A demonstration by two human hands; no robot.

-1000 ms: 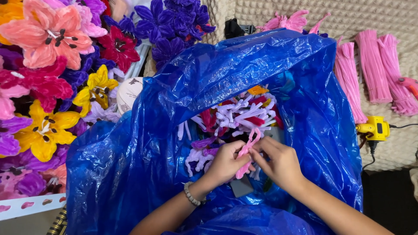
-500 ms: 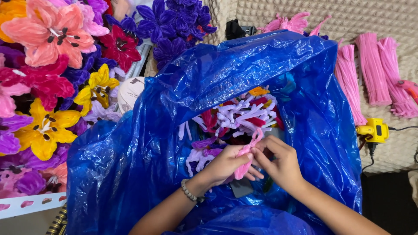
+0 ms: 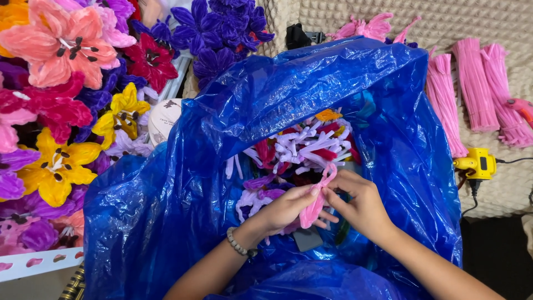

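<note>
Pink pipe-cleaner piece (image 3: 317,197), folded into a petal-like loop, sits over the mouth of the blue plastic bag (image 3: 166,222), centre frame, held between both hands. Left hand (image 3: 288,208) pinches its lower part, thumb and fingertips closed on the fuzzy strip; beaded bracelet (image 3: 240,245) on that wrist. Right hand (image 3: 361,205) pinches the upper part just below the loop, fingers curled in, touching the left fingertips. Both hands are closed on the piece, not spread. Right under and behind them, inside the bag: a heap of loose pipe-cleaner pieces (image 3: 302,147), mostly white, with red, purple and one orange. A dark flat object lies in the bag below the hands, can't tell what it is. Bag walls stand up around the hands, crumpled and glossy. Left of the bag: a rack of finished pipe-cleaner flowers (image 3: 61,105), pink, red, yellow, purple. Right of the bag, on the beige knitted cover (image 3: 499,22): bundles of straight pink pipe cleaners (image 3: 472,83), well apart from the hands, and a yellow glue gun (image 3: 477,165) with a black cord near the bag's edge.
</note>
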